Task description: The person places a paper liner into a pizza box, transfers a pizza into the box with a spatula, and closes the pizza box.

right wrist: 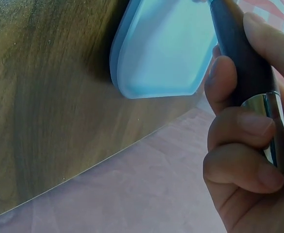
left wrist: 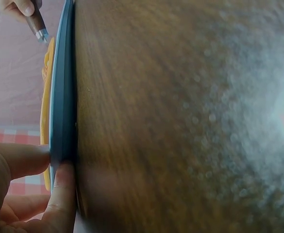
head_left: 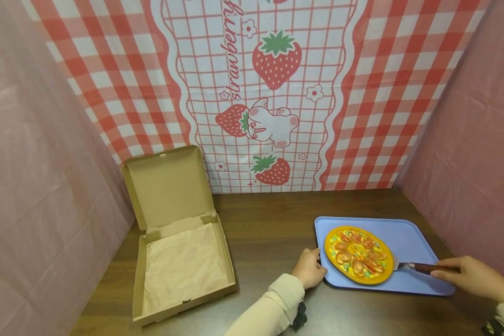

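A toy-looking pizza (head_left: pixel 358 255) with an orange crust lies on the left part of a blue tray (head_left: pixel 403 234). My left hand (head_left: pixel 308 269) holds the tray's left edge; in the left wrist view its thumb (left wrist: pixel 27 159) and a finger pinch the rim. The right hand (head_left: pixel 472 276) grips the dark wooden handle of a pizza server (head_left: pixel 424 268), fingers curled round its metal-capped end in the right wrist view. The server's blade meets the pizza's right edge, and most of it is hidden under the crust.
An open cardboard pizza box (head_left: pixel 231 288) stands left on the wooden table (head_left: pixel 269 233), its lid (head_left: pixel 168 184) raised. Brown paper (head_left: pixel 185 268) lines it. A checked strawberry cloth (head_left: pixel 277 107) hangs behind, with pink curtains (head_left: pixel 466 121) at both sides.
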Demonstrator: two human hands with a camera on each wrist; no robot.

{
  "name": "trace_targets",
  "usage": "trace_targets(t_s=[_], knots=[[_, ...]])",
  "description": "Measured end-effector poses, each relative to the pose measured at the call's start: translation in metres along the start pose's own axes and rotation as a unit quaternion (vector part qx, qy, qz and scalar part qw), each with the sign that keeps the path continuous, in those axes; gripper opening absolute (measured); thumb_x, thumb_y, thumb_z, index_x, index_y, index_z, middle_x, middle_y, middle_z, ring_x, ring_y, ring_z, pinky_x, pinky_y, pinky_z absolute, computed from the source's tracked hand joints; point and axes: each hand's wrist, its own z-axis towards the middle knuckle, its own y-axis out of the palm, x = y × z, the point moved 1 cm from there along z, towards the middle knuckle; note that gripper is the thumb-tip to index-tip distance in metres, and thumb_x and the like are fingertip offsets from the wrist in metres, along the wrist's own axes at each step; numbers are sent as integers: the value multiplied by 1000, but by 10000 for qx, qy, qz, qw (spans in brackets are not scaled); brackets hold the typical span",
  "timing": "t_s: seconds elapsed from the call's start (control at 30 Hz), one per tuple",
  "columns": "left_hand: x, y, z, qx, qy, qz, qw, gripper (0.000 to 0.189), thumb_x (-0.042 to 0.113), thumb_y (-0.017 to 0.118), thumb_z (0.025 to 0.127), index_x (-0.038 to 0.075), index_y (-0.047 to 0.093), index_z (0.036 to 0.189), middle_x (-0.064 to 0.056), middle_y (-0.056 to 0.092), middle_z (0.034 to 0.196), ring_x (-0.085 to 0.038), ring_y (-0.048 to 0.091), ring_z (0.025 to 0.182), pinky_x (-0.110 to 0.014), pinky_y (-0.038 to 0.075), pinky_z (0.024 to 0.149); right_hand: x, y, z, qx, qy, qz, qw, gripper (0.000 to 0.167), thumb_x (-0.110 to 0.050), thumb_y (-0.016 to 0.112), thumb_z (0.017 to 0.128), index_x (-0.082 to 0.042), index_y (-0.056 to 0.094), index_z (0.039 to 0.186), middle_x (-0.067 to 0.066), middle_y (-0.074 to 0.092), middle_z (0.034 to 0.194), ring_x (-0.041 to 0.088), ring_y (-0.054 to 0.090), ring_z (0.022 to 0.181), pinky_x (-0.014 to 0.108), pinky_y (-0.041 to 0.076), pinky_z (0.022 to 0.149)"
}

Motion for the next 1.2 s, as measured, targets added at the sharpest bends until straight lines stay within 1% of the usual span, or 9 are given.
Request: trace_targets(t_s=[0.13,0.27,0.33,0.43,0.67,0.77,0.93,1.1,1.2], knots=[[1,0,0,-8,10,16,10000,57,6,72,82,-7,54,134,-11,63,103,-4,55,76,-11,47,69,2,2,2,28,-94,88,9999,30,-23,69,91,6,73,92,-10,58,69,-5,39,57,20,35,49],[1,-1,-1,-19,57,22,10000,56,5,71,82,-6,55,134,-10,62,102,-5,55,76,-12,47,68,3,4,4,-31,-144,207,9997,34,-23,69,91,10,72,98,-12,53,64,-4,38,54,19,33,46],[1,-1,-1,0,117,77,9999,56,5,71,81,-6,55,134,-10,61,102,-6,55,79,-12,47,70,2,4,5,-188,-50,225,9996,38,-26,67,92,10,71,102,-12,52,65,-4,38,54,19,34,47],[1,-1,-1,11,184,192,9996,56,6,71,81,-5,55,134,-9,61,100,-7,54,83,-12,46,72,0,5,7,-190,-240,279,9991,36,-23,67,93,11,71,101,-11,55,66,-5,39,56,19,34,47],[1,-1,-1,36,347,467,9983,53,6,70,80,0,59,132,-5,59,93,-6,51,83,-12,45,73,-7,7,14,-458,242,152,9985,42,-31,66,93,8,71,109,-7,55,68,-2,37,55,19,34,49],[2,-1,-1,34,386,613,9974,50,8,70,81,1,60,130,-5,58,93,-7,51,84,-14,46,76,-10,7,15,-464,204,182,9985,40,-29,66,93,7,71,108,-5,57,70,-1,38,56,20,34,49],[3,-1,-1,-22,338,715,9969,51,9,69,82,-1,59,132,-6,59,96,-7,51,84,-15,47,78,-13,8,18,-554,147,270,9980,41,-29,65,94,9,70,109,-3,61,75,-3,39,58,19,36,50],[4,-1,-1,-78,238,773,9967,54,10,68,84,-2,56,135,-8,61,102,-7,52,86,-15,48,81,-14,9,19,-699,110,473,9964,42,-28,63,95,11,69,111,-2,60,73,-1,39,54,19,37,48],[5,-1,0,-100,161,808,9966,55,11,68,84,-3,55,136,-10,61,106,-7,53,86,-16,48,83,-13,11,20,-604,42,436,9972,41,-28,64,94,10,70,109,-1,62,75,-3,39,56,19,37,49]])
